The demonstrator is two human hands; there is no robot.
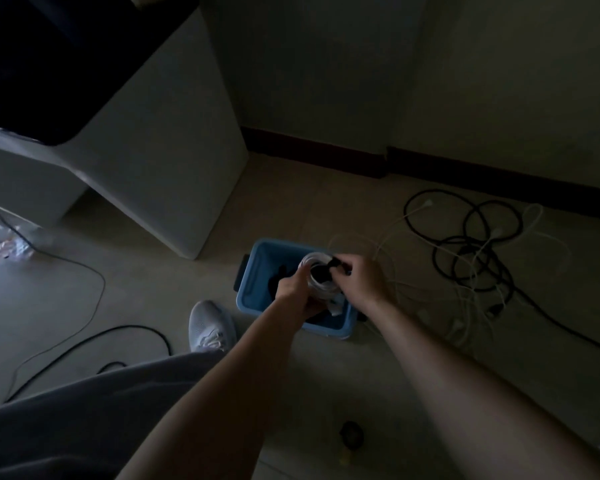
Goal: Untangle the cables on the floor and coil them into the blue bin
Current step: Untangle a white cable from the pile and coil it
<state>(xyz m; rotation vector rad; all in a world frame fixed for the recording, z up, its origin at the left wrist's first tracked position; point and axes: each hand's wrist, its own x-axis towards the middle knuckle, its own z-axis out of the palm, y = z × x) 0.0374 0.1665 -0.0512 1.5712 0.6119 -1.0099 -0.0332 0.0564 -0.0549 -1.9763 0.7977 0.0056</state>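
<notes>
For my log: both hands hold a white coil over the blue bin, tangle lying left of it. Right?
No: head view shows the tangle right of the blue bin. Left hand and right hand do hold the white coil over it.

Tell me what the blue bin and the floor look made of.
The blue bin looks like moulded plastic: uniform colour, smooth matte walls, rounded rim. The floor seems tiled, pale with a slight sheen and faint joint lines, though the dim light leaves that open.
</notes>
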